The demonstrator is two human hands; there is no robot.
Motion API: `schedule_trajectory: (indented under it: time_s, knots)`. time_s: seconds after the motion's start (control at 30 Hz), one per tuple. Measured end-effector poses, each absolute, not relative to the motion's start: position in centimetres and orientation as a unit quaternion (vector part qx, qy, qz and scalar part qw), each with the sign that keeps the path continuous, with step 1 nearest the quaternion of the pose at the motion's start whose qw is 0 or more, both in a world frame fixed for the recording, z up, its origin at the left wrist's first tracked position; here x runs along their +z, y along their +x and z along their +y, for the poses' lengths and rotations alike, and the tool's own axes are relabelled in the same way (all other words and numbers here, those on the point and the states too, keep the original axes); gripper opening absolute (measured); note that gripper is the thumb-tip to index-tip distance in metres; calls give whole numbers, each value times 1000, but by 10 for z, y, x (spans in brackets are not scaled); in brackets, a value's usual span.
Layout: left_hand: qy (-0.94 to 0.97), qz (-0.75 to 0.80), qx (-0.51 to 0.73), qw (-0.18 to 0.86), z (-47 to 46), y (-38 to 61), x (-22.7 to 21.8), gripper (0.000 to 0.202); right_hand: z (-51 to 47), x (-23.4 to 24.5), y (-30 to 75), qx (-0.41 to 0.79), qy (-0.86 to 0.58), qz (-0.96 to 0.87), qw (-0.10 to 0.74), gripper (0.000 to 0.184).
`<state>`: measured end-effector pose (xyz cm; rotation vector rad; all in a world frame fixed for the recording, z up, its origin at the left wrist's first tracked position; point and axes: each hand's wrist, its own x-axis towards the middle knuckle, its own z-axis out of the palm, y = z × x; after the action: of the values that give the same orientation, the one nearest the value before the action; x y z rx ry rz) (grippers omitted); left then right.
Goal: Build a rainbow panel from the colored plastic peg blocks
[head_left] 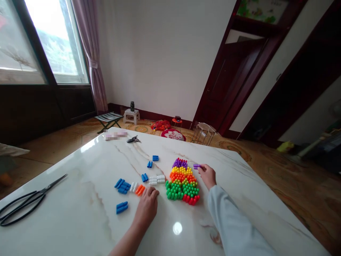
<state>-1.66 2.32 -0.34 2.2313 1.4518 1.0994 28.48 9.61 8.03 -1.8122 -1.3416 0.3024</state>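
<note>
– Purple pieces (196,166) were pinched by the right hand (207,175), beside the multicoloured cluster (183,181); grip of left hand (149,201) couldn't be told.
– Progress?
– Cluster was grouped; blue pieces (123,186) were left loose.

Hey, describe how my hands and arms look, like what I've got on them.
Your right arm wears a plain, loose, pale blue-grey sleeve reaching about to the wrist. Your left forearm is bare as far as it shows. Neither the left hand nor the right hand wears a glove.
</note>
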Motion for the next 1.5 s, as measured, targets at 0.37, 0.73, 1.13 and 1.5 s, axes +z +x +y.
schedule_trajectory:
  time_s: [0.37,0.73,1.13,1.5]
  knots:
    - [764,514,370,123,22,-16,-5,23,175,58,283,71,-797,-554,229,10]
    - [763,508,380,126,22,-15,-2,21,156,71,277,53,-803,-549,227,30]
    - [562,489,567,352,21,-26,3,35,-16,41,126,184,-542,-717,399,23]
    - [511,447,608,412,25,-29,1,40,-22,43,77,73,-599,-771,203,36]
